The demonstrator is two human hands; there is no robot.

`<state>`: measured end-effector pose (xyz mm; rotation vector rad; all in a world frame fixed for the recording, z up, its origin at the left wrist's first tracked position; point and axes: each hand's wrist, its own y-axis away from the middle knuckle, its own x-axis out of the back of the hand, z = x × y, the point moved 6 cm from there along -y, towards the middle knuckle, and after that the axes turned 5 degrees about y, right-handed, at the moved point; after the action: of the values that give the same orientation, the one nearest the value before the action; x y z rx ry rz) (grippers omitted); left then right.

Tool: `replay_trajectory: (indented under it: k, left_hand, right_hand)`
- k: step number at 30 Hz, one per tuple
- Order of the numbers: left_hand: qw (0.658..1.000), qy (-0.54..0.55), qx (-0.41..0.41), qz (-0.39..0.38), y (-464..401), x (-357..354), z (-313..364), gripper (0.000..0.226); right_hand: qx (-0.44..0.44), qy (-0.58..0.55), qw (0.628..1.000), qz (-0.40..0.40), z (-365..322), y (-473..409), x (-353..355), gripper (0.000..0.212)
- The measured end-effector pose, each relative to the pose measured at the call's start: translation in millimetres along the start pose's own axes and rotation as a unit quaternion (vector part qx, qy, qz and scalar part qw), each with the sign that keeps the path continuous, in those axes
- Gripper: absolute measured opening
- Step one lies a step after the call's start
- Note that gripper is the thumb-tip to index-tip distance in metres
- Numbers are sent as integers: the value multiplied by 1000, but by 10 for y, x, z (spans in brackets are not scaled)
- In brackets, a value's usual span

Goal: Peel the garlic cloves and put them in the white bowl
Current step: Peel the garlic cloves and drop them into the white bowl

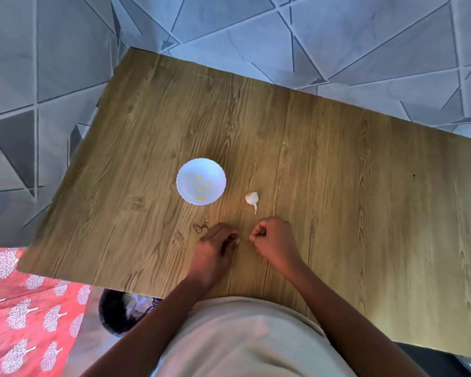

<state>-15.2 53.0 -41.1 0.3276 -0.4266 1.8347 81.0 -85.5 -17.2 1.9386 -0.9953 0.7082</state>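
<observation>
Garlic clove, if one is in hand, is hidden: fingers of both hands curl inward and whatever they pinch is too small to make out. Left hand (pixel 216 244) has fingertips drawn together against the thumb, knuckles up, low over the wooden table (pixel 337 164). Right hand (pixel 272 238) likewise closed into a loose fist, thumb and forefinger nipped together at its inner edge. The two hands sit just apart, facing each other, near the table's front edge.

Beyond the right hand lies the garlic bulb (pixel 251 198), partly broken down, papery tail pointing toward the person, untouched. Left of it stands the white bowl (pixel 201 181), scalloped rim, with four peeled yellowish cloves (pixel 201 187) on its floor.

Judgement: peeling appears underway, task partly done, bulb still holding more cloves.

To do this step well: hold the clove steady in one hand, catch the skin at the root end with a nail, strip lengthwise, drop skins clear of the bowl. Bowl is within easy reach of the left hand.
</observation>
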Motion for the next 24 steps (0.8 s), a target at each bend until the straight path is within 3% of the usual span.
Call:
replay_trajectory:
  k: [3,6,14,20,22,24]
  left_hand:
    - [1000,-5,-8,8,-20,5,7,16]
    - [1000,-2,-7,8,-36,7,24,17]
    - [1000,-4,-5,12,-40,9,15,14]
    - [1000,-6,-1,2,-40,7,4,21]
    - [1000,-9,-4,-6,-34,-2,16,24]
    - [1000,7,-2,1,-44,10,35,27]
  right_hand:
    - [-15,65,998,11,-138,-98,-12,17]
    - [-9,108,994,14,-239,-89,7,4]
    - [18,167,986,-6,-234,87,-22,9]
    - [66,284,957,-15,-440,119,-62,19]
    - [58,245,968,-10,-381,120,-67,14]
    - [-2,94,996,-9,-160,75,-30,4]
